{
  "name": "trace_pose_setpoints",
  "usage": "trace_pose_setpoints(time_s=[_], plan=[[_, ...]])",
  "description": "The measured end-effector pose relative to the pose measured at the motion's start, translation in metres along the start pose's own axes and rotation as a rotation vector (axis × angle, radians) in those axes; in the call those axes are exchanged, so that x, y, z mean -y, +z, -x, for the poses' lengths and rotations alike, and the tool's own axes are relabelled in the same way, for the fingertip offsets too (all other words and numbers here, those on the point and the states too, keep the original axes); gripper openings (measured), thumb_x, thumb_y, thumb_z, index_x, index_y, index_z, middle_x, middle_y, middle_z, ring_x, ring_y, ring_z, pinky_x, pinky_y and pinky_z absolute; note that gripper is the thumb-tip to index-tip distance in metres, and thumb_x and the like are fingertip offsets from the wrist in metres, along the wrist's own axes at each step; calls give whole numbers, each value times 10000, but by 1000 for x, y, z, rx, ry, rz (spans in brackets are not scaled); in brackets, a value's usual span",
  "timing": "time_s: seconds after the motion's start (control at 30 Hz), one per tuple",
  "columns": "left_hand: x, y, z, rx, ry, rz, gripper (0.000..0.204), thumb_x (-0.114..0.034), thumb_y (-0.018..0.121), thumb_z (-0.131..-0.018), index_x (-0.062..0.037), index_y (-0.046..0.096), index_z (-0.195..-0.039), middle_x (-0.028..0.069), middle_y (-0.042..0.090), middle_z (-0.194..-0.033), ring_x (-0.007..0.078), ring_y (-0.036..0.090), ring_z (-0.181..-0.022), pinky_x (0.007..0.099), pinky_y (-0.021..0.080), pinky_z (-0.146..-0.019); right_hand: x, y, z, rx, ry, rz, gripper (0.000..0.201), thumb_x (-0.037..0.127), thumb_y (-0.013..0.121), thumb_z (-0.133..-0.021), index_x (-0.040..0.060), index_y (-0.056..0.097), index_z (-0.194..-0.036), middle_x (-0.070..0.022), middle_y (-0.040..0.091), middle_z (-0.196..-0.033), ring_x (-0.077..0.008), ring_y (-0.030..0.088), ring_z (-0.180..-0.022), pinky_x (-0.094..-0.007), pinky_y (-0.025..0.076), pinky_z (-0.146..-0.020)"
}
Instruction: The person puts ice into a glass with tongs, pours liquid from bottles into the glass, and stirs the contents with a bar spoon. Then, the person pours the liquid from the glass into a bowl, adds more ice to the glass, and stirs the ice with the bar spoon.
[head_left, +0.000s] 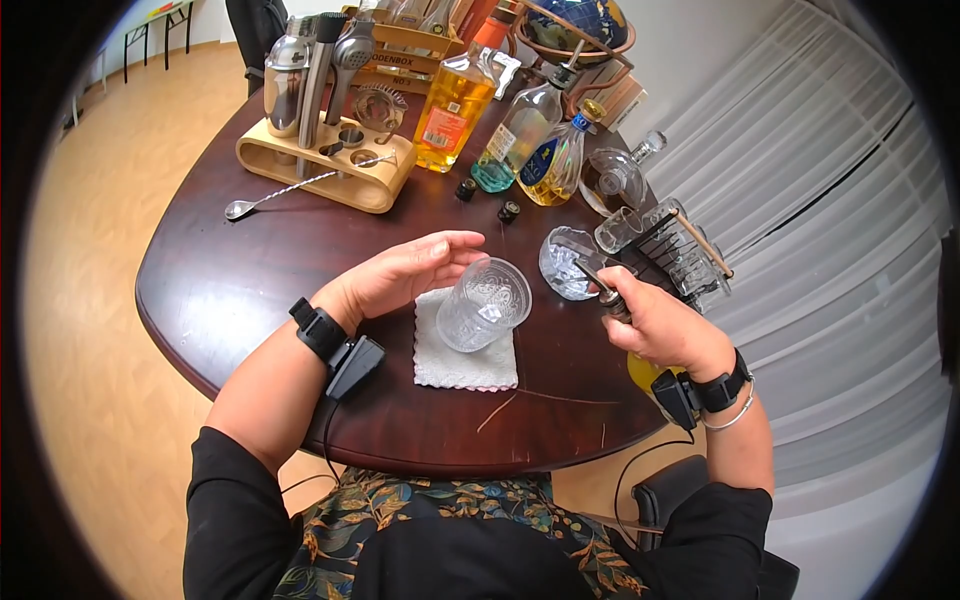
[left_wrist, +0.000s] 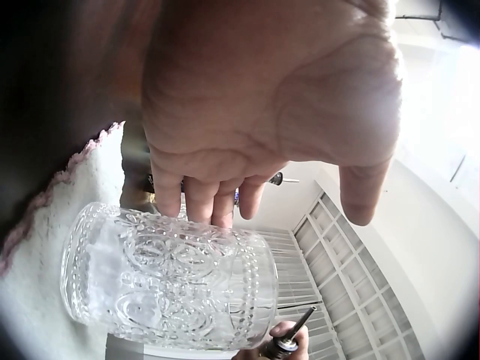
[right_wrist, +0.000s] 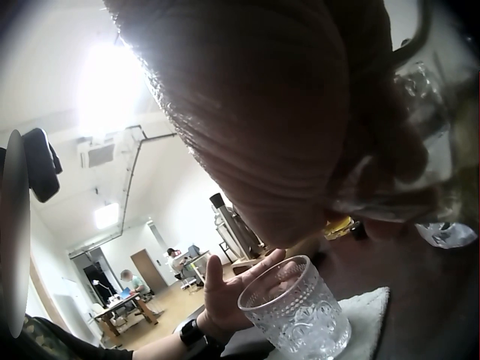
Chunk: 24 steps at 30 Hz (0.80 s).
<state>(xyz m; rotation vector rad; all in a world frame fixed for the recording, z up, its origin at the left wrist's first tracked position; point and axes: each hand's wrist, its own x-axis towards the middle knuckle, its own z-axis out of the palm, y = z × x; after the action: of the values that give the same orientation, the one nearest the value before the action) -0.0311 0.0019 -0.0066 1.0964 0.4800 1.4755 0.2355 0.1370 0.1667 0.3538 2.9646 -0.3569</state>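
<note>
An embossed clear glass (head_left: pixel 465 318) with ice in it stands on a white cloth (head_left: pixel 440 370) with a scalloped edge. Beside its far left side is my left hand (head_left: pixel 415 272), fingers extended and thumb apart, holding nothing; the left wrist view shows the open palm (left_wrist: pixel 255 90) close to the glass (left_wrist: pixel 172 277). My right hand (head_left: pixel 660 325) grips a bottle of yellow liquid (head_left: pixel 642 372) by its neck, to the right of the glass. A metal pourer (head_left: pixel 588 272) sticks out of the bottle's top toward the far left. Most of the bottle is hidden behind the hand and wrist camera.
Beyond the right hand sits a glass bowl (head_left: pixel 572 285) of ice, next to a rack of glasses (head_left: pixel 690 262). Several liquor bottles (head_left: pixel 450 115) stand farther back. A wooden bar-tool stand (head_left: pixel 385 190) holds a shaker (head_left: pixel 287 85); a twisted bar spoon (head_left: pixel 285 190) leans on it.
</note>
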Motion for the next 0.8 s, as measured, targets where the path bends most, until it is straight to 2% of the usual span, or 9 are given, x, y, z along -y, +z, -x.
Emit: trace_pose_setpoints(time_s=[0.07, 0.47, 0.57, 0.8], plan=[[2, -2, 0, 23, 31, 42, 640, -412, 566, -936, -21, 364, -1402, 120, 501, -1338, 191, 465, -1254, 352, 309, -1101, 1, 0, 0, 0, 5, -4, 453, 47, 575, -799, 20, 406, -1218, -241, 593, -985, -425, 582, -922, -413, 481, -807], [2, -1, 0, 10, 20, 48, 629, -398, 563, -940, -18, 367, -1401, 121, 506, -1335, 190, 465, -1257, 349, 309, -1101, 1, 1, -1, 4, 1, 8, 452, 55, 581, -797, -4, 422, -1216, -253, 590, -1013, -434, 577, -948, -418, 480, -828], [-1, 1, 1, 0, -11, -20, 788, -500, 597, -878, 4, 331, -1423, 143, 437, -1405, 239, 378, -1344, 406, 248, -1137, 3, 0, -1, 15, 15, 5, 452, 56, 581, -797, -7, 425, -1217, -256, 589, -1016, -436, 576, -954, -419, 480, -830], [1, 0, 0, 3, -5, -15, 786, -493, 597, -880, 6, 328, -1425, 142, 440, -1400, 242, 375, -1345, 408, 245, -1138, 4, 0, -2, 24, 30, 3, 442, 61, 584, -801, -5, 428, -1209, -255, 590, -1009, -436, 576, -949, -419, 480, -825]])
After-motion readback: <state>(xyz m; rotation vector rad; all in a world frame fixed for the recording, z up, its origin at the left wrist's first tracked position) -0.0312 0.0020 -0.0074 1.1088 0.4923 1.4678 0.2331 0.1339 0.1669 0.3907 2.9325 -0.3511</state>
